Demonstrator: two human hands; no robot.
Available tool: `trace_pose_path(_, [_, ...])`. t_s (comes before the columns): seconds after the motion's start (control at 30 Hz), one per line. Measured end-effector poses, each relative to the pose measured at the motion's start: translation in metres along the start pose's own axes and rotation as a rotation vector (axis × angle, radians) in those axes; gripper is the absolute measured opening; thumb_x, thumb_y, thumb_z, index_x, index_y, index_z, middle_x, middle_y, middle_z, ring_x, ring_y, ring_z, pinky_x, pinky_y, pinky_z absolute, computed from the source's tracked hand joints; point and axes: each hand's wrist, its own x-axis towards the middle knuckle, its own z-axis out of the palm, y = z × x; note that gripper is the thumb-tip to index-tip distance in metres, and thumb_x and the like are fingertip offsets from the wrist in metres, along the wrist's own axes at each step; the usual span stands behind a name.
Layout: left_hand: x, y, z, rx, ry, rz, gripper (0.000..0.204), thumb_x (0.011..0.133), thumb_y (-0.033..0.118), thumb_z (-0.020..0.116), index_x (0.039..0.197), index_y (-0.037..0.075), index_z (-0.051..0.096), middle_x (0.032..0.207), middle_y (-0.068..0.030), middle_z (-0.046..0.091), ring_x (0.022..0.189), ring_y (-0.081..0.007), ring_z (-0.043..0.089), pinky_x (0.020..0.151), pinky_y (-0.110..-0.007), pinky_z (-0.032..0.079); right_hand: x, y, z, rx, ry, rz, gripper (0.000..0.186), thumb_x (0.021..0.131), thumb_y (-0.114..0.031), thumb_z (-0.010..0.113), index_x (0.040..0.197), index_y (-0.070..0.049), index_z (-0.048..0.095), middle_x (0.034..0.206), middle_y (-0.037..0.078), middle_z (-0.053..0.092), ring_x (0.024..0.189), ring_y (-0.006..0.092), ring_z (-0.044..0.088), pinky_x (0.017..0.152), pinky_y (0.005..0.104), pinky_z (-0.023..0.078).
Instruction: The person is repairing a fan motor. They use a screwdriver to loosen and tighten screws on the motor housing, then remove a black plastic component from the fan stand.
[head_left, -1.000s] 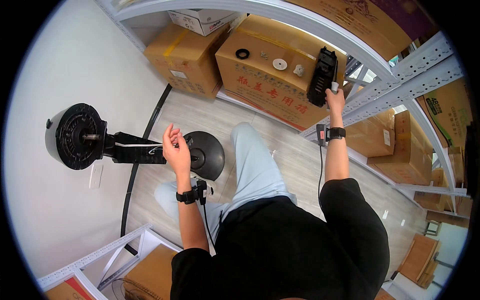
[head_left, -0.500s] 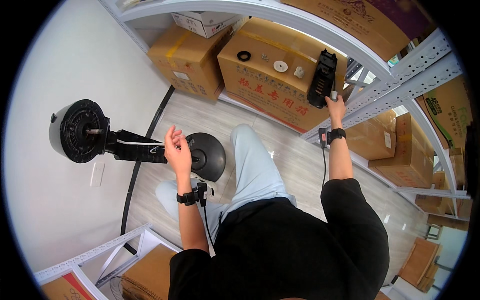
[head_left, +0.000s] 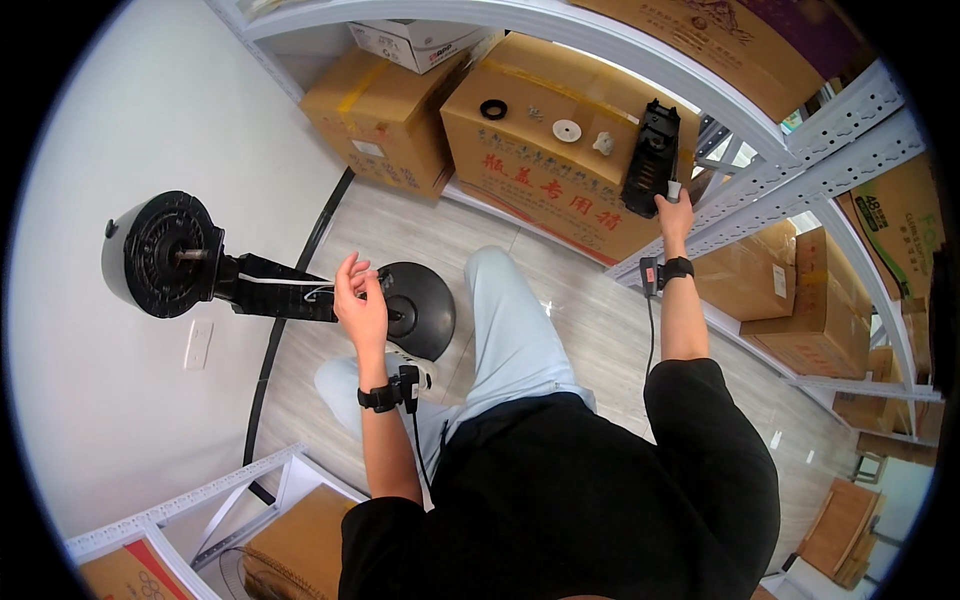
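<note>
A black fan (head_left: 165, 255) without blades stands at the left, its metal shaft bare and wires showing along its opened neck (head_left: 275, 292). Its round base (head_left: 425, 310) is on the floor. In front of the neck's lower end is my left hand (head_left: 360, 305), fingers loosely bent and apart, with nothing seen in it. Far out to the right, my right hand (head_left: 676, 215) closes on the grey-white handle of what looks like a screwdriver (head_left: 674, 190). It is beside a long black plastic cover (head_left: 652, 160) lying on a cardboard box (head_left: 550, 190). The fingertips are partly hidden.
On that box lie a black ring (head_left: 493, 109), small metal screws (head_left: 535, 114), a white disc (head_left: 567, 131) and a whitish small part (head_left: 603, 143). White metal shelving (head_left: 790, 170) holds more cartons at the right. A wall (head_left: 110, 400) borders the left.
The whole view has shifted slightly. Both hands stay in nearly the same places, the right one still at the grey-white handle beside the black cover.
</note>
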Motion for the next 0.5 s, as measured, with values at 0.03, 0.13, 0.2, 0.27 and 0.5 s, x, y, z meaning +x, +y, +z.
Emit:
trace_pose_path(0.03, [-0.001,0.003,0.000,-0.006,-0.002,-0.007,0.038,0.091,0.003,0.060,0.128,0.002,0.057,0.108,-0.0119,0.068,0.086,-0.0173,0.068,0.078,-0.031,0.053,-0.001,-0.001,0.000,0.011,-0.008,0.008,0.057,0.073,-0.032,0.074,0.120,-0.003,0.060,0.110,0.026,0.066,0.105,0.0461,0.061,0.089,0.0482,0.049])
trace_pose_path(0.13, [-0.002,0.005,0.001,-0.020,-0.007,-0.013,0.037,0.091,0.003,0.060,0.128,0.002,0.057,0.108,-0.0122,0.068,0.087,-0.0178,0.069,0.078,-0.031,0.053,0.001,0.004,0.002,0.053,-0.007,0.014,0.057,0.073,-0.032,0.074,0.120,-0.002,0.059,0.109,0.026,0.067,0.105,0.0463,0.061,0.089,0.0480,0.048])
trace_pose_path(0.2, [-0.003,0.005,0.001,-0.003,-0.013,-0.001,0.037,0.091,0.003,0.060,0.128,0.002,0.057,0.108,-0.0120,0.068,0.087,-0.0175,0.069,0.078,-0.030,0.053,0.003,0.011,0.004,0.094,0.021,-0.004,0.056,0.074,-0.032,0.074,0.120,-0.003,0.059,0.108,0.025,0.067,0.104,0.0460,0.061,0.088,0.0477,0.048])
trace_pose_path(0.27, [-0.006,0.005,0.002,-0.010,-0.020,-0.005,0.037,0.092,0.003,0.059,0.128,0.001,0.057,0.108,-0.0119,0.068,0.088,-0.0171,0.069,0.078,-0.030,0.053,0.005,0.018,0.004,0.117,0.035,-0.016,0.056,0.074,-0.031,0.073,0.120,-0.003,0.059,0.108,0.025,0.068,0.104,0.0451,0.062,0.088,0.0472,0.049])
trace_pose_path(0.5, [-0.017,0.015,0.002,-0.046,-0.054,-0.052,0.038,0.092,0.003,0.060,0.129,0.001,0.056,0.107,-0.0122,0.068,0.089,-0.0163,0.068,0.079,-0.029,0.053,-0.015,0.001,-0.004,0.228,-0.006,-0.034,0.050,0.074,-0.027,0.073,0.117,-0.004,0.061,0.102,0.021,0.069,0.097,0.0391,0.065,0.084,0.0423,0.050])
